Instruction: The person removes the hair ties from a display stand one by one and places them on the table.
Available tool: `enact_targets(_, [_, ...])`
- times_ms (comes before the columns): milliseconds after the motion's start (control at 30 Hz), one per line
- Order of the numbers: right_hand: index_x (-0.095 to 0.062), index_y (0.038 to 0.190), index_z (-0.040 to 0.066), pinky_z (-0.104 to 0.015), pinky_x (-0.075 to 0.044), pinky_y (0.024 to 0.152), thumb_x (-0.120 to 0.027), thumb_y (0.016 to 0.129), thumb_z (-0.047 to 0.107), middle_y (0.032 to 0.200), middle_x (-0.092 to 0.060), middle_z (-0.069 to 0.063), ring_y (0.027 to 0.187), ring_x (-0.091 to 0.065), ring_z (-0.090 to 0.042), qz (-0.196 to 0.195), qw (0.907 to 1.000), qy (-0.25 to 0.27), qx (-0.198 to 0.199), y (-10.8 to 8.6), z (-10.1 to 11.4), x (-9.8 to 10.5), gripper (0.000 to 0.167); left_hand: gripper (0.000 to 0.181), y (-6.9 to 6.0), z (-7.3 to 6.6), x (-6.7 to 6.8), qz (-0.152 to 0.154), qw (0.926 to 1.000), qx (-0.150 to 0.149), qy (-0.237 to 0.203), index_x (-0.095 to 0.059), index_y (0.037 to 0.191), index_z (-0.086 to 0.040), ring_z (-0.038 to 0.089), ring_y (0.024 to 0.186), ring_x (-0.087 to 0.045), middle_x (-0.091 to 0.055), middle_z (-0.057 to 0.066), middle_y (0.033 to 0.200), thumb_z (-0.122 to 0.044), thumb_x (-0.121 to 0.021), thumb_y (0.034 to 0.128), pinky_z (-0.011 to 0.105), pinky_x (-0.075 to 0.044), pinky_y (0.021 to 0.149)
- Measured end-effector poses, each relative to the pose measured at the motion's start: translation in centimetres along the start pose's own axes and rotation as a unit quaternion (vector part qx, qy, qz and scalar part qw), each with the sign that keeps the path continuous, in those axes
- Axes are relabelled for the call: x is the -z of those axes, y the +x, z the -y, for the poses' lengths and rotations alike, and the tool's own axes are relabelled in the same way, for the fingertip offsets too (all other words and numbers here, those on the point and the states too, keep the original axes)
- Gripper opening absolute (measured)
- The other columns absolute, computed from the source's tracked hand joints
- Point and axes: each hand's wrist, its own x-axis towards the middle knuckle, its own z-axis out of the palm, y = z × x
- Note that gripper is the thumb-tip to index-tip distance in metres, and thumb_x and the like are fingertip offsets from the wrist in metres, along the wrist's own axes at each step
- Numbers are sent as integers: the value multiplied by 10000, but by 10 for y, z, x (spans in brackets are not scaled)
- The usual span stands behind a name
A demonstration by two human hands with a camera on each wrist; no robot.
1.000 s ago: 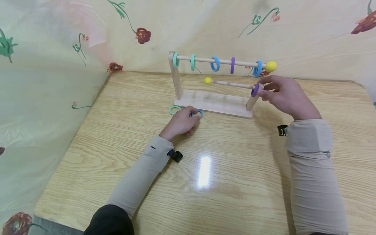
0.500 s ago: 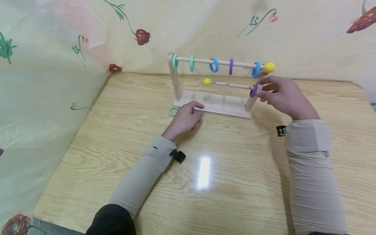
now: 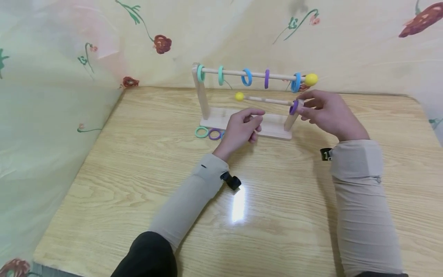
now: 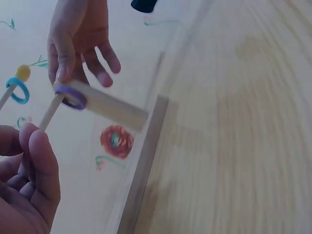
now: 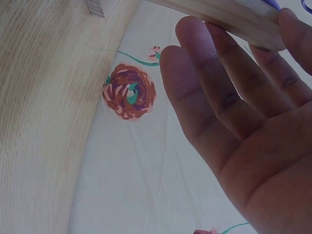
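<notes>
A wooden stand (image 3: 273,132) carries two rods with yellow ball ends. On the upper rod (image 3: 233,73) hang green, blue and purple rings; the lower rod (image 3: 270,100) has a purple ring (image 3: 293,107) at its right end. My right hand (image 3: 328,113) holds the top of the short right post (image 5: 243,17), thumb on one side and fingers on the other. My left hand (image 3: 242,129) is in front of the base, fingers curled and thumb near the index finger (image 4: 29,141). Whether a ring is between them is hidden.
A green ring (image 3: 202,132), a purple ring (image 3: 214,134) and a partly hidden blue ring (image 3: 222,134) lie on the wooden table (image 3: 277,200), along the stand's front left. A floral sheet (image 3: 207,30) rises behind the table's back edge.
My left hand has risen from the rings on the table and moved right, uncovering the purple ring. My right hand keeps its hold on the post. The head view has shifted slightly.
</notes>
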Motion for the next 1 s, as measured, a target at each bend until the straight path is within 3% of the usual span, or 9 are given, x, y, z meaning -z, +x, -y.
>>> enact_targets(200, [-591,1350,69,-238,-566,729,-665,996,305,1186,-685,-162,856,-678,-99,37,10000,54,60,2,0,-1,432,240,16,-1,-25,7,9989,245,-411,-690,1242,-71,151,503,-544,-608,80,737,-150,-628,1024,258,-527,492])
enact_targets(500, [-595,1339,55,-203,-552,702,-647,1008,292,1245,-640,-230,857,-683,-101,-7,10000,-13,82,0,1,0,410,233,26,-3,-58,-11,9992,186,-361,-697,1218,-65,133,508,-546,-614,63,748,-155,-657,1007,242,-523,494])
enact_targets(833, [-602,1339,77,-212,-551,683,-645,1006,313,1238,-637,-230,839,-665,-79,-17,9999,-131,40,0,3,1,410,148,27,-1,-70,12,9994,286,-182,-668,1104,-82,159,520,-555,-598,44,721,-169,-691,986,233,-517,494])
enact_targets(1000, [-586,1352,63,-221,-556,692,-640,1011,290,1241,-633,-241,814,-666,-57,4,9999,-142,-8,1,2,-1,414,75,27,2,-71,15,9993,281,-246,-647,1022,-75,152,508,-534,-603,94,724,-133,-681,988,231,-494,475])
